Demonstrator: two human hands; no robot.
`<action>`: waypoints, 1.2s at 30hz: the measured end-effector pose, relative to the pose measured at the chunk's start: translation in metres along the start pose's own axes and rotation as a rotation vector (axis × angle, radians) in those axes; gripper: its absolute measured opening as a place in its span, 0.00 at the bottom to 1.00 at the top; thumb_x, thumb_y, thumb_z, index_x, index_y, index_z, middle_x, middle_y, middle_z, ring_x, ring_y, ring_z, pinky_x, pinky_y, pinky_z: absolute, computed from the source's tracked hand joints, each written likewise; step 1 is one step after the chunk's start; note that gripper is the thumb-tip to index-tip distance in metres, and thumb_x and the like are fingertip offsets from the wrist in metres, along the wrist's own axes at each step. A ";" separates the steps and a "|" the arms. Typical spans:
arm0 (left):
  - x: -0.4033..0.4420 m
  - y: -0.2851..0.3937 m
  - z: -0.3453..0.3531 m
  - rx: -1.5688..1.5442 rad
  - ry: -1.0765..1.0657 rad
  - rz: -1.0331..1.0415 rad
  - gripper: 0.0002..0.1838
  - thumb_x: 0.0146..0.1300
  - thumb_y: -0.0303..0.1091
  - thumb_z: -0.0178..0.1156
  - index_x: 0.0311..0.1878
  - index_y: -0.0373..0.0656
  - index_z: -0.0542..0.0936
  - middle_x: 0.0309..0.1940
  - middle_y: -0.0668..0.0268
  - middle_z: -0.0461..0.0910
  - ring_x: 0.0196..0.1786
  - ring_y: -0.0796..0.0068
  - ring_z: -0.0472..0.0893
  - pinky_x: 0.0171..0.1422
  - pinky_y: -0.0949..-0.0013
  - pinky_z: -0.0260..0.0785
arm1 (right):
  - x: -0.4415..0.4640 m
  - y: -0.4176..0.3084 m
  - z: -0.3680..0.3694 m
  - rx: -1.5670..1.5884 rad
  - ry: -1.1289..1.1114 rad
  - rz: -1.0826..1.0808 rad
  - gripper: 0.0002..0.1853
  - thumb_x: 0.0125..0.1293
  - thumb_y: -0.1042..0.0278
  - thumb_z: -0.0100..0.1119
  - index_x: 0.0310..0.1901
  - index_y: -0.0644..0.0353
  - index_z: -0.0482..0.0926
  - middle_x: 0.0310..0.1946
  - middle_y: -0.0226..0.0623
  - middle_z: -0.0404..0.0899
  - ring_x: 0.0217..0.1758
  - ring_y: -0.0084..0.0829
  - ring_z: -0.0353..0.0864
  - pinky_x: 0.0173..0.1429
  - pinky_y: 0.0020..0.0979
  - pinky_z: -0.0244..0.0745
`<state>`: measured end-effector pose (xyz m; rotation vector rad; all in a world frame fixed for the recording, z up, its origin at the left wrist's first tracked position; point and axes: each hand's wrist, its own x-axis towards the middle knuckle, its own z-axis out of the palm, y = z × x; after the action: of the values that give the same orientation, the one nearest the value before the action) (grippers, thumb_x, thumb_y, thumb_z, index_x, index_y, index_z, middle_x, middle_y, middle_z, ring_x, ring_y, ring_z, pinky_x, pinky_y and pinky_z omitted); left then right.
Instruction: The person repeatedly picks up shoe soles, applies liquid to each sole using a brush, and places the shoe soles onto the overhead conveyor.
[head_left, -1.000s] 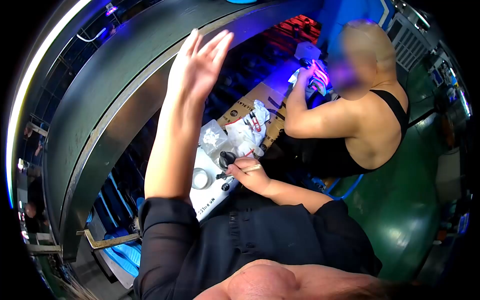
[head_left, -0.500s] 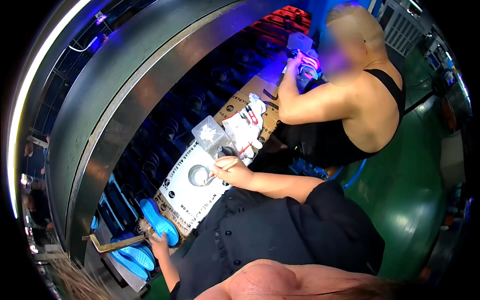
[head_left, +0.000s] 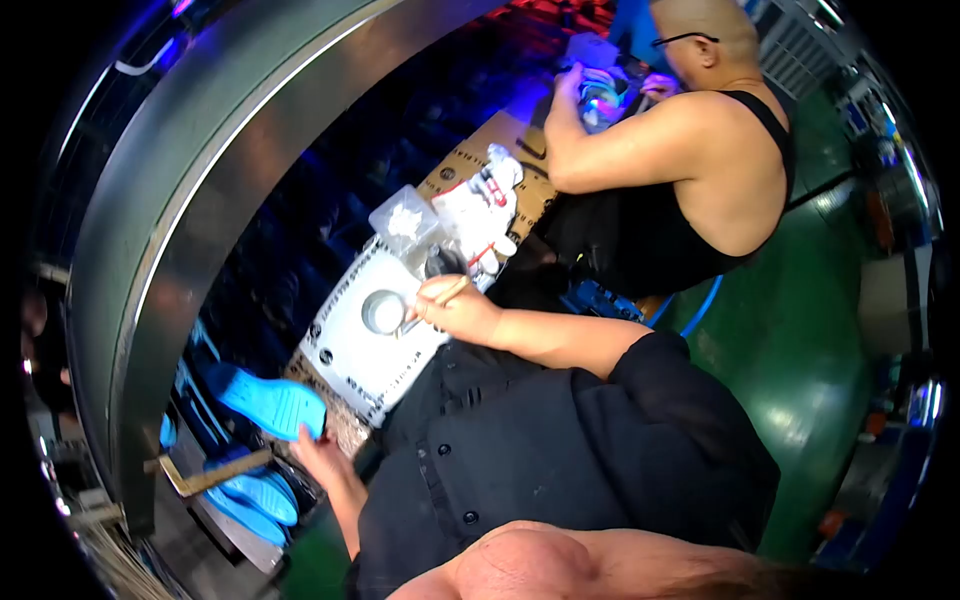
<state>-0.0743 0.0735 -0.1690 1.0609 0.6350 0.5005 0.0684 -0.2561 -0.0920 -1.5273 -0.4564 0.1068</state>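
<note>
We work with a cup [head_left: 372, 303] as our landmark, on the white printed surface [head_left: 355, 350]. To its left and nearer our body, our left hand [head_left: 330, 466] has its fingers clamped on one end of a blue sole [head_left: 268, 401], which is raised and tilted beyond the surface's edge. Just to the cup's right, our right hand [head_left: 462, 313] has its fingers closed around a wooden-handled tool [head_left: 452, 294] — likely a brush — with its lower end near the rim; we cannot tell whether it touches. Beyond the cup sit a clear tub [head_left: 384, 214] and a dark object [head_left: 445, 262], with white gloves [head_left: 470, 218] farther right. More blue soles [head_left: 262, 494] lie well to its left. We judge the step in hand to be holding the sole while the tool is at the cup; any next move calls for a secure sole grip and a controlled tool — clear of the rim.
</note>
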 end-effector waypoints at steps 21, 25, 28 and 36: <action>-0.060 0.030 0.142 0.460 -0.325 0.502 0.19 0.54 0.21 0.59 0.49 0.32 0.67 0.42 0.59 0.75 0.44 0.73 0.76 0.52 0.72 0.67 | 0.021 -0.026 0.032 -0.283 -0.177 -0.427 0.10 0.58 0.68 0.55 0.22 0.61 0.79 0.20 0.33 0.77 0.25 0.33 0.75 0.32 0.30 0.66; -0.057 0.029 0.136 0.520 -0.350 0.578 0.17 0.53 0.21 0.59 0.47 0.32 0.69 0.39 0.60 0.76 0.41 0.74 0.77 0.49 0.73 0.68 | 0.021 -0.031 0.027 -0.350 -0.163 -0.414 0.10 0.57 0.68 0.56 0.21 0.61 0.79 0.19 0.34 0.77 0.25 0.34 0.75 0.33 0.31 0.67; -0.056 0.024 0.133 0.536 -0.331 0.613 0.16 0.52 0.21 0.60 0.45 0.32 0.70 0.37 0.59 0.77 0.39 0.75 0.77 0.46 0.73 0.69 | 0.021 -0.032 0.027 -0.335 -0.102 -0.422 0.08 0.56 0.69 0.57 0.21 0.61 0.79 0.19 0.34 0.78 0.24 0.33 0.75 0.32 0.30 0.67; -0.055 0.021 0.130 0.531 -0.355 0.709 0.14 0.49 0.20 0.61 0.40 0.34 0.73 0.35 0.60 0.76 0.36 0.72 0.78 0.43 0.73 0.69 | 0.024 -0.027 0.032 -0.363 -0.143 -0.554 0.06 0.53 0.71 0.60 0.21 0.60 0.79 0.17 0.32 0.74 0.21 0.32 0.74 0.30 0.30 0.66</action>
<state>-0.0255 -0.0366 -0.0927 1.8463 0.0446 0.7483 0.0730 -0.2192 -0.0606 -1.6949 -1.0408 -0.3164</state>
